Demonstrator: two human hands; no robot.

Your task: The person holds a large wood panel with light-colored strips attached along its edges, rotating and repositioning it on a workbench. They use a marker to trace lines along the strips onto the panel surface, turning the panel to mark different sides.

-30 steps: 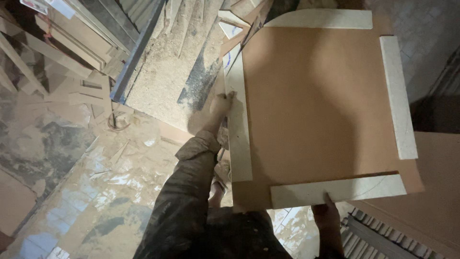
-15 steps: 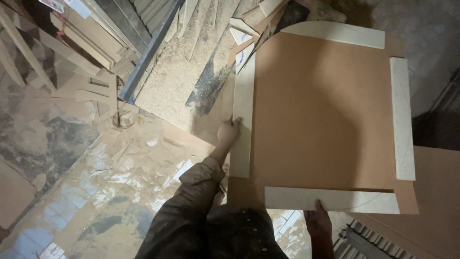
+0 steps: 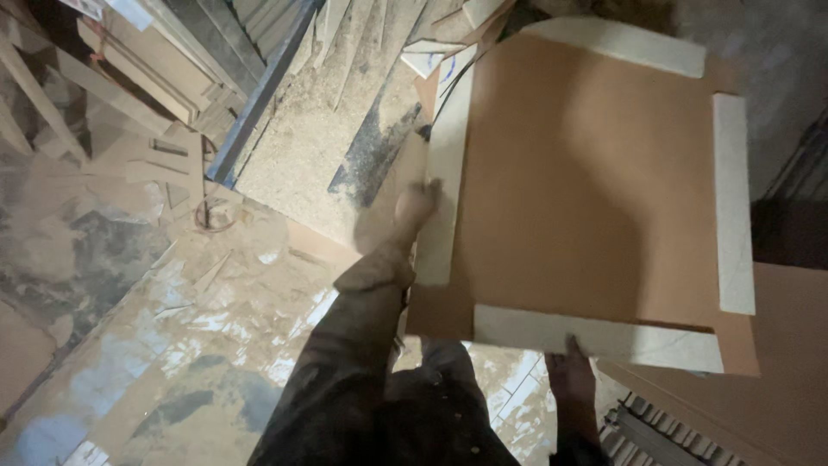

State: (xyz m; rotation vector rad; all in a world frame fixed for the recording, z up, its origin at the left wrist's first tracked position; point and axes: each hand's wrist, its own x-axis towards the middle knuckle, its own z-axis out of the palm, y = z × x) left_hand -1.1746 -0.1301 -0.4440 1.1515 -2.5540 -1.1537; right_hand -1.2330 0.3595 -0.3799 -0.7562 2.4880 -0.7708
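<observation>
I see a brown panel (image 3: 595, 190) held up in front of me, tilted, filling the upper right of the view. Four pale strips run along its edges: one along the top (image 3: 621, 43), one down the right side (image 3: 733, 207), one along the bottom (image 3: 595, 338), and one down the left side (image 3: 448, 173).

My left hand (image 3: 416, 207) is on the panel's left edge, about halfway down, against the left strip. The fingers look curled round the edge with the thumb side pressed to the strip, but the hand is blurred and I cannot tell how tightly they close. The dark sleeve (image 3: 354, 345) runs down from it to the lower middle of the view.

My right hand (image 3: 571, 380) is under the panel's bottom edge, near its middle. One fingertip (image 3: 571, 343) shows touching the bottom strip from below; the other fingers are hidden behind the panel, so I cannot tell how far open they are.

Below the panel, at the lower right, lies another brown board (image 3: 793, 362), and beside it a ribbed piece (image 3: 642, 423). The floor (image 3: 172, 328) at the left is glossy and stained. Along the top left, wood offcuts (image 3: 129, 103) are piled, with sawdust (image 3: 310, 129) spread between them and the panel.
</observation>
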